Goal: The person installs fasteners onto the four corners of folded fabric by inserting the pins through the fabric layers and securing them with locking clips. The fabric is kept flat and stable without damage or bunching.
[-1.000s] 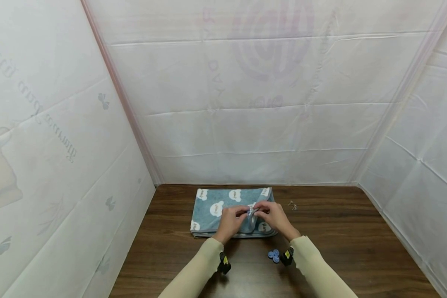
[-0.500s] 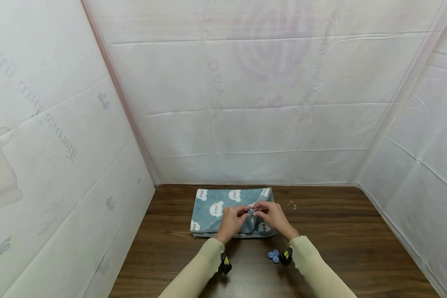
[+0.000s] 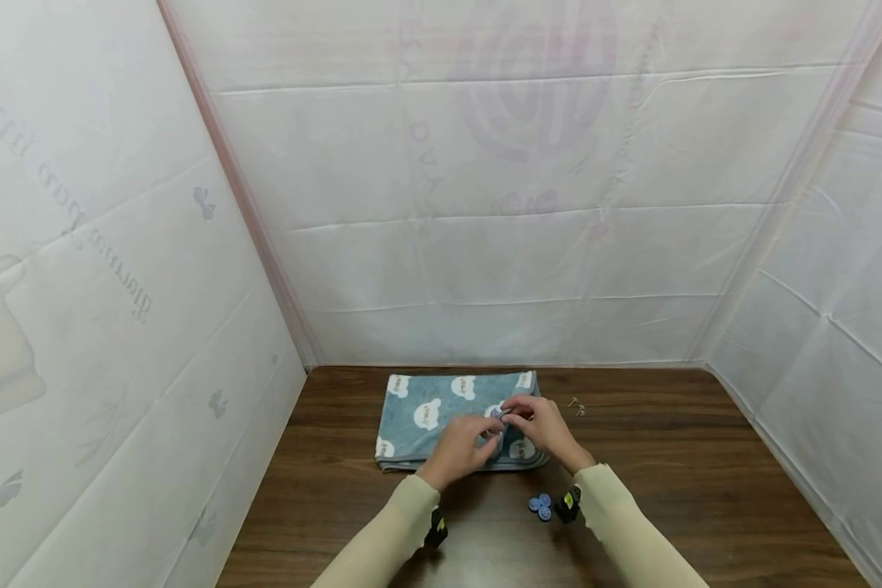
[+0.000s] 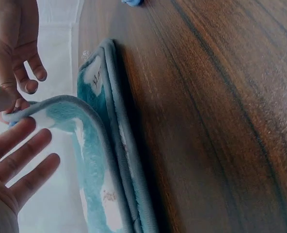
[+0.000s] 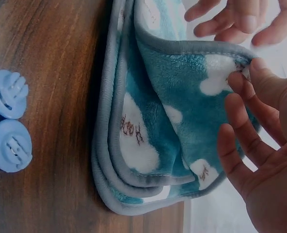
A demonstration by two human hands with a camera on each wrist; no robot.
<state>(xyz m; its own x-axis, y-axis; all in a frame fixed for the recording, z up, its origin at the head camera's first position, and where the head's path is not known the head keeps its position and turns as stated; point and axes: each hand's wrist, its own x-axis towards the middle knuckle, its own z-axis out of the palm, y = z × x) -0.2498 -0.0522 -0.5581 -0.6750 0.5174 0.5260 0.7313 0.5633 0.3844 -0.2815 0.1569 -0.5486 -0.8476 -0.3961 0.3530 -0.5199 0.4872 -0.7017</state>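
A folded teal fleece blanket [image 3: 444,396] with white bear-head patches and grey binding lies at the back of the table. My right hand [image 3: 547,429] pinches its lifted corner edge between thumb and fingers. On the lifted corner, a small round blue fastener [image 3: 496,414] shows beside the right fingertips. My left hand [image 3: 459,447] is just left of it, thumb and index finger apart, with the fingertips close to the raised edge. In the right wrist view, the fingers of the left hand [image 5: 247,22] hang loosely above the grey binding [image 5: 197,47].
Several slotted round blue plastic pieces [image 5: 10,145] lie on the wooden table [image 3: 676,490], near the right wrist. Small metal pins [image 3: 581,410] lie right of the blanket. White printed sheeting [image 3: 485,261] walls the table at the back and sides.
My left hand has drawn back slightly toward me from the lifted corner, and its fingers have parted. More of the blue fastener shows. The right hand keeps its pinch.
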